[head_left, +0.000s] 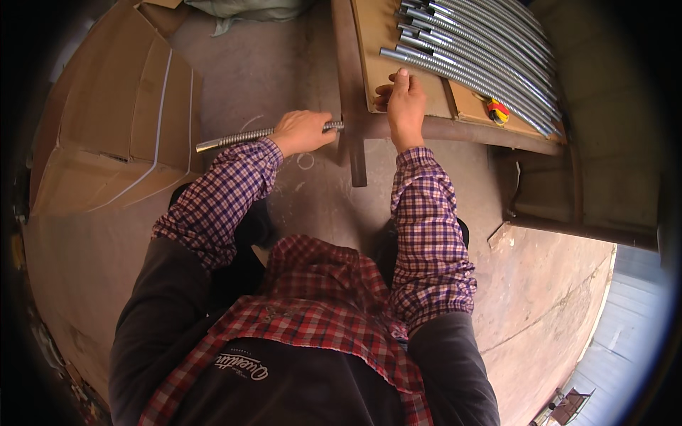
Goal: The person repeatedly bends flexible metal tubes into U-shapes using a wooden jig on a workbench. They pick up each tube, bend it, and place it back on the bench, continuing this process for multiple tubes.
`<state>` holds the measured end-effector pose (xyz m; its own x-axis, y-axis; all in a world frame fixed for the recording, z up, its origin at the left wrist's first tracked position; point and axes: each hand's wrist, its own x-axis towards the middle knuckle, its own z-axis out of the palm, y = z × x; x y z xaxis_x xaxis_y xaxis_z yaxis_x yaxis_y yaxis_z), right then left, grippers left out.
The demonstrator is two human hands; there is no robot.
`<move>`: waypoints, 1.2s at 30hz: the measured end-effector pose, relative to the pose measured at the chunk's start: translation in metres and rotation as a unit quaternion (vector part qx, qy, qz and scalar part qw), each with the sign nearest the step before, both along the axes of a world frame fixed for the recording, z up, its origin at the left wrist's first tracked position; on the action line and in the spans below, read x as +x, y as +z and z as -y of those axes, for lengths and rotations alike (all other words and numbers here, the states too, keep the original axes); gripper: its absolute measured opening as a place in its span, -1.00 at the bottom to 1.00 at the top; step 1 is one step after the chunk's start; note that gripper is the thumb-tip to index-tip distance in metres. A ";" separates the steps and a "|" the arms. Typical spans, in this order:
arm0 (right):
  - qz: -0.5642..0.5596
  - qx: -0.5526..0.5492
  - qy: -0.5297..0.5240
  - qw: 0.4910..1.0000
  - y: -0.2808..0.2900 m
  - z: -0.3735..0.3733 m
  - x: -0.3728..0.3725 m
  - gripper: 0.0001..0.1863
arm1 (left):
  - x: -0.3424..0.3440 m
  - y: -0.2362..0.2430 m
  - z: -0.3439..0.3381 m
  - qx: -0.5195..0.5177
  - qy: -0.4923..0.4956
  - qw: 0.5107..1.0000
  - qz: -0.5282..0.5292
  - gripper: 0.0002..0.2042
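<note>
My left hand (304, 133) is closed around a ribbed metal flexible tube (245, 137). One plain smooth end of this tube points left, and a short ribbed piece shows past my fingers beside the table's corner. Over the cardboard on the table, my right hand (405, 101) is held with its fingers apart and partly curled; I see nothing in it. Just beyond its fingertips lies a row of similar ribbed metal tubes (483, 53), side by side, with smooth ends toward the left.
A brown metal-framed table (348, 60) bears cardboard (380, 42) under the tubes. A yellow and red tape measure (497, 111) lies at the tubes' near side. On the left stands a large strapped carton (106, 113). A pale sack (245, 11) lies at the far side.
</note>
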<state>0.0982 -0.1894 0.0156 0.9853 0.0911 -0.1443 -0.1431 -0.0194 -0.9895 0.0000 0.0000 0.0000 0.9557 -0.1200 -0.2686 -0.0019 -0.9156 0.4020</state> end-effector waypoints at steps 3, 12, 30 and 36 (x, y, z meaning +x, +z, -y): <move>0.084 -0.073 0.001 0.994 0.012 -0.021 -0.003 -0.61 | 0.009 0.005 -0.004 0.011 -0.002 1.000 0.024 -0.64; 0.254 -0.341 0.495 0.758 0.044 -0.204 -0.108 -0.40 | 0.013 0.002 0.011 0.003 0.043 0.999 0.006 -0.62; 0.459 -0.132 0.460 0.748 0.111 -0.073 -0.155 -0.82 | -0.046 0.070 0.120 0.719 0.160 0.654 -0.173 -0.84; 0.416 -0.013 0.353 0.838 0.095 0.015 -0.160 -0.65 | -0.076 0.031 0.061 0.667 0.125 -0.528 -0.510 -0.63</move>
